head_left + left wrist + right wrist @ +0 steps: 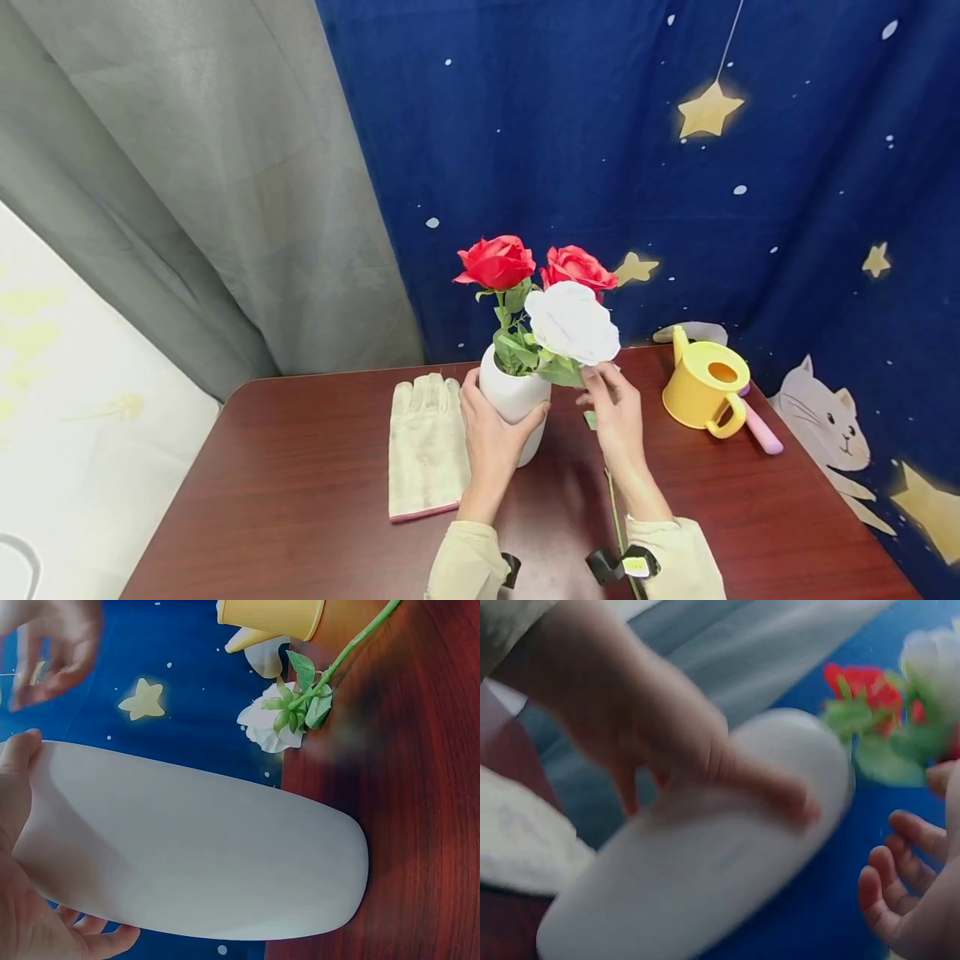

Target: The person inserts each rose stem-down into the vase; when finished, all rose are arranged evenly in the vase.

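The left hand (498, 427) clamps its fingers round the vase (512, 390), but the right hand (618, 414), fingers loosely apart, could tilt the white rose (573, 323) above them by snagging its leaves (561, 372).

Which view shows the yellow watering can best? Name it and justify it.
The head view: the yellow watering can appears whole, with spout, opening and handle. The left wrist view catches only part of its body and spout, cut by the top edge; the right wrist view shows none.
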`<state>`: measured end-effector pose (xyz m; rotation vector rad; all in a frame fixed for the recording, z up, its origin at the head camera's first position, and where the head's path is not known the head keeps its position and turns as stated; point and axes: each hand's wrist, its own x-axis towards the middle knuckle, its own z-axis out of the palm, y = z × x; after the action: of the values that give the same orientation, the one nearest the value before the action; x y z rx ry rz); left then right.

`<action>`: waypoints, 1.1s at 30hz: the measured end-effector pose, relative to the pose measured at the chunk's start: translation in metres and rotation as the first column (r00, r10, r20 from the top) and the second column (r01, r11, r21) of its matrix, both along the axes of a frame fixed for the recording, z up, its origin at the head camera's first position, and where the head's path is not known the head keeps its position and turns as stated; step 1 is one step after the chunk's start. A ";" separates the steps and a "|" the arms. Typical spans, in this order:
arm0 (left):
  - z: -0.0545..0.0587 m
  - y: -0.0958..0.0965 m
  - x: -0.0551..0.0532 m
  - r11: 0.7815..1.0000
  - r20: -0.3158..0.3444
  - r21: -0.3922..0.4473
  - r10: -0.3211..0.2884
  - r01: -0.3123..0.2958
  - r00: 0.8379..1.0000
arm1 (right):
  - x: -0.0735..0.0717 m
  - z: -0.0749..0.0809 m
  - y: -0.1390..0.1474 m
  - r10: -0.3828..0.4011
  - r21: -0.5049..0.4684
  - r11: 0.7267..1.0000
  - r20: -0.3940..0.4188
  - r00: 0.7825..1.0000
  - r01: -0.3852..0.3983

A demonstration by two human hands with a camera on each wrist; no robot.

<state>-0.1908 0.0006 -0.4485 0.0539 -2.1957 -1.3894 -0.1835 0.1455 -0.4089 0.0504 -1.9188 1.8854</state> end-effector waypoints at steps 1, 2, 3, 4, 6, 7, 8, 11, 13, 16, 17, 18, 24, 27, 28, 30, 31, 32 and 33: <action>0.000 0.000 0.000 1.000 0.007 0.001 -0.002 0.002 1.000 | -0.002 -0.007 0.005 -0.023 0.032 0.999 0.030 0.999 0.022; 0.000 -0.001 0.000 1.000 0.014 0.001 -0.003 0.003 1.000 | -0.005 -0.015 0.012 -0.055 0.091 0.995 0.065 0.996 0.049; 0.000 -0.001 0.000 1.000 0.021 0.001 -0.003 0.003 1.000 | -0.008 -0.024 0.019 -0.087 0.161 0.984 0.102 0.991 0.070; 0.000 -0.001 0.000 1.000 0.027 0.002 -0.003 0.003 1.000 | -0.012 -0.033 0.027 -0.120 0.242 0.967 0.143 0.982 0.083; 0.001 -0.002 -0.001 1.000 0.040 0.012 -0.008 0.008 0.999 | -0.018 -0.055 0.046 -0.177 0.429 0.901 0.224 0.959 0.066; 0.002 -0.002 -0.001 1.000 0.044 0.017 -0.010 0.010 0.999 | -0.020 -0.065 0.054 -0.194 0.518 0.855 0.270 0.943 0.027; 0.002 -0.002 -0.001 1.000 0.046 0.022 -0.013 0.012 0.999 | -0.022 -0.075 0.061 -0.195 0.580 0.814 0.317 0.928 -0.027; 0.003 -0.003 -0.001 0.999 0.044 0.037 -0.017 0.015 0.999 | -0.023 -0.102 0.076 -0.147 0.652 0.730 0.439 0.886 -0.202; 0.002 -0.002 -0.001 0.999 0.038 0.046 -0.016 0.014 0.999 | -0.023 -0.114 0.078 -0.134 0.673 0.695 0.466 0.874 -0.252; 0.002 0.000 0.000 0.999 0.042 0.053 -0.005 0.002 0.999 | -0.024 -0.124 0.076 -0.174 0.716 0.666 0.421 0.890 -0.209; 0.002 0.000 0.000 0.999 0.047 0.054 -0.001 -0.001 0.999 | -0.025 -0.125 0.075 -0.191 0.728 0.659 0.404 0.895 -0.188; 0.002 0.001 0.001 0.999 0.054 0.053 0.001 -0.003 0.999 | -0.025 -0.126 0.074 -0.202 0.736 0.654 0.393 0.897 -0.175; 0.008 -0.002 0.011 0.997 0.081 0.074 -0.039 0.033 0.996 | -0.026 -0.127 0.078 -0.166 0.655 0.728 0.453 0.876 -0.201; 0.011 -0.006 0.018 0.995 0.080 0.085 -0.066 0.059 0.995 | -0.026 -0.127 0.082 -0.056 0.511 0.824 0.502 0.863 -0.244; 0.012 -0.007 0.021 0.995 0.079 0.078 -0.071 0.065 0.994 | -0.026 -0.127 0.083 -0.022 0.458 0.852 0.513 0.858 -0.252; 0.012 -0.008 0.026 0.995 0.081 0.055 -0.082 0.078 0.993 | -0.027 -0.128 0.085 0.047 0.361 0.892 0.526 0.849 -0.273; 0.013 -0.008 0.029 0.996 0.081 0.041 -0.086 0.083 0.993 | -0.027 -0.128 0.086 0.066 0.329 0.902 0.532 0.844 -0.278; 0.013 -0.009 0.032 0.996 0.081 0.030 -0.090 0.088 0.993 | -0.027 -0.128 0.087 0.076 0.308 0.910 0.536 0.841 -0.279; 0.013 -0.010 0.035 0.995 0.081 0.024 -0.093 0.092 0.992 | -0.027 -0.128 0.088 0.085 0.295 0.913 0.539 0.838 -0.283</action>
<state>-0.1563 -0.0090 -0.4353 0.0169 -2.2777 -1.4843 -0.2106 0.2340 -0.5367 -0.1815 -2.7121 1.7499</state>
